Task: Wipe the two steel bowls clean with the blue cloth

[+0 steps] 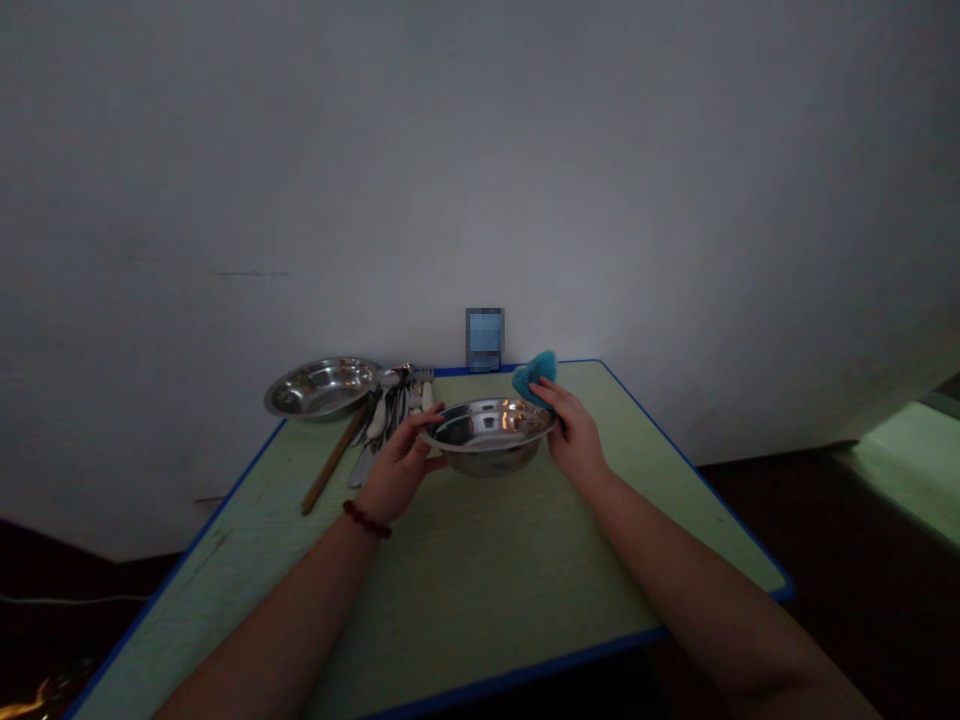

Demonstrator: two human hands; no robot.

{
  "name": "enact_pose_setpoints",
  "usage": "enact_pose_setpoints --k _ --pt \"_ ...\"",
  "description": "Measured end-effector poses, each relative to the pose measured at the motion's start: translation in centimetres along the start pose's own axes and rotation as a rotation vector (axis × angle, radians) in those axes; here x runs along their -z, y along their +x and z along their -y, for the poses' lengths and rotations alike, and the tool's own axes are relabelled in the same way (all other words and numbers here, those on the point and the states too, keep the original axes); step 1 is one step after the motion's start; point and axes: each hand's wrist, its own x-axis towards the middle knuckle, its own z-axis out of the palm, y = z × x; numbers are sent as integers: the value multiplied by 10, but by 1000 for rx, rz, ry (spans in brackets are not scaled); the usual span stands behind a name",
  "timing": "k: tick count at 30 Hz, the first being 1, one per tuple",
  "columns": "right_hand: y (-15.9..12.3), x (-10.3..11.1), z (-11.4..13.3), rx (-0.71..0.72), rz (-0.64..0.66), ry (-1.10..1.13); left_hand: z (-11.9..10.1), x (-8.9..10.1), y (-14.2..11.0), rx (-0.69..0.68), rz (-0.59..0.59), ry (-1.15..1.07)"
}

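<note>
A shiny metal bowl (491, 460) with a wide rim is held over the table, between my two hands. My left hand (401, 460) grips its left rim, thumb below and fingers on top. At the bowl's right edge, my right hand (574, 430) holds a blue cloth (536, 378) that sticks up past the rim. The right fingers are closed on the cloth, and that hand also touches the bowl's side. Left of the bowl lies a pile of cutlery (386, 410), partly hidden by my left hand, with forks and spoons among it.
Another metal bowl (322, 388) rests at the table's back left corner. A wooden stick (334, 465) lies beside the cutlery. Against the wall stands a small framed screen-like object (485, 340), blurred. The green table (480, 600) has a blue edge.
</note>
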Motion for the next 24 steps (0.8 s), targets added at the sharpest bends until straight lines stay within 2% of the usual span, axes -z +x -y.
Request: enact_pose_setpoints --k 8,13,24 --pt "1 -1 -1 -7 -20 11 -8 -6 -2 6 -45 25" --pt "0 -1 -1 -6 -18 9 -2 -1 0 -28 -22 0" --pt "1 -1 -1 2 -38 23 2 3 2 -115 -22 111"
